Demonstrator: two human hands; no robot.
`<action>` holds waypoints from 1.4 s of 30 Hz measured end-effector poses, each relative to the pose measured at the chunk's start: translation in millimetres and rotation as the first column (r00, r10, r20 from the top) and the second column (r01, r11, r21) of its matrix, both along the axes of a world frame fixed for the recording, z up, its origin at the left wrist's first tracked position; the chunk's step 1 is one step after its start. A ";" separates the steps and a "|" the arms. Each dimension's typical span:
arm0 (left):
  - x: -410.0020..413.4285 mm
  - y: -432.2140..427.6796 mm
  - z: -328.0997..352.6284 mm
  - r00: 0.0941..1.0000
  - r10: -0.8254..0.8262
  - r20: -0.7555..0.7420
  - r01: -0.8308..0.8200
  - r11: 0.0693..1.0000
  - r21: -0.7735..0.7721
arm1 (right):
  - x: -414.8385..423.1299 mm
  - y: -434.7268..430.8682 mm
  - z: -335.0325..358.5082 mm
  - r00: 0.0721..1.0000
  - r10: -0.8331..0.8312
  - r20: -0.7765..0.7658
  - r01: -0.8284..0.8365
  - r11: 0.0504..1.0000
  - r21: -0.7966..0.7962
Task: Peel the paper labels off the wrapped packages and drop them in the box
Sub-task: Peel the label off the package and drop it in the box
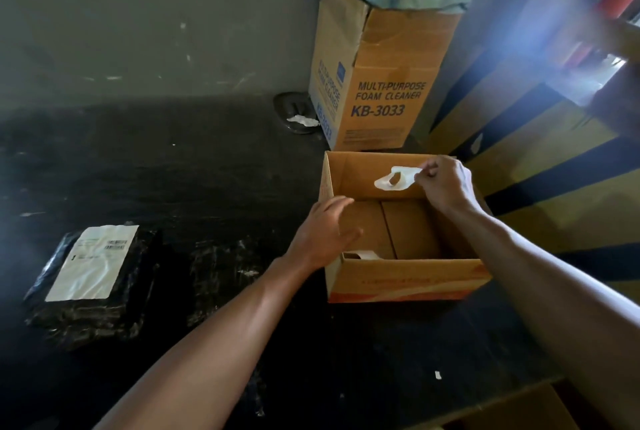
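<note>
An open cardboard box point(408, 279) stands on the dark table in front of me. Over its far side my right hand point(445, 183) pinches a curled white paper label point(394, 179), which hangs above the box's inside. My left hand point(325, 232) hovers over the box's left wall, fingers relaxed and holding nothing. Another white label point(363, 254) lies inside the box at its near left corner. At the left, a black wrapped package point(86, 311) carries a white label point(91, 263). A second black wrapped package point(225, 273) lies between it and the box, with no label showing.
A tall cardboard carton point(377, 83) printed "MULTI-PURPOSE FOAM CLEANER", lined with a bluish bag, stands behind the box. A dark dish point(294, 110) with white paper scraps sits left of it. A yellow and black striped surface point(540, 159) rises at the right. A small white scrap point(437, 375) lies near the table's front edge.
</note>
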State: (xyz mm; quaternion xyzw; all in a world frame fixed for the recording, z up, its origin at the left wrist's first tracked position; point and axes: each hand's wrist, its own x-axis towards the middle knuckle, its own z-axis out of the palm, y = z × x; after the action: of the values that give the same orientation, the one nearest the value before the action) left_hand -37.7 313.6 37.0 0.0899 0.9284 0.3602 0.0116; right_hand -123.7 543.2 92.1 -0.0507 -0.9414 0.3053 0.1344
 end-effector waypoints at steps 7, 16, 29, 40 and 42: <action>-11.8 38.6 -18.4 0.982 0.178 -0.057 -0.183 0.976 -0.121 | -14.0 -0.4 -24.5 0.992 0.119 0.051 -0.119 0.993 0.007; -18.0 45.2 -22.4 0.990 0.140 0.012 -0.133 0.961 -0.241 | -20.0 -6.4 -47.4 0.968 0.231 0.094 -0.228 0.973 -0.039; -23.8 46.9 -27.6 0.989 0.144 0.008 -0.134 0.939 -0.317 | -27.1 -5.0 -64.6 0.981 0.171 0.089 -0.164 0.983 -0.087; -20.7 45.6 -33.9 0.989 0.137 -0.053 -0.146 0.952 -0.269 | -33.6 -7.8 -64.8 0.985 0.162 0.059 -0.148 0.971 -0.190; -20.3 45.5 -33.3 0.989 0.136 -0.054 -0.146 0.951 -0.272 | -36.2 -6.7 -67.2 0.987 0.152 0.050 -0.142 0.975 -0.170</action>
State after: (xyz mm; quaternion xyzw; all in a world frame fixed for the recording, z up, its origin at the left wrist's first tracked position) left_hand -58.1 359.1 3.7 0.0272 0.9736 0.2260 -0.0181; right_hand -159.8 536.5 24.9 -0.0016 -0.9176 0.3900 0.0770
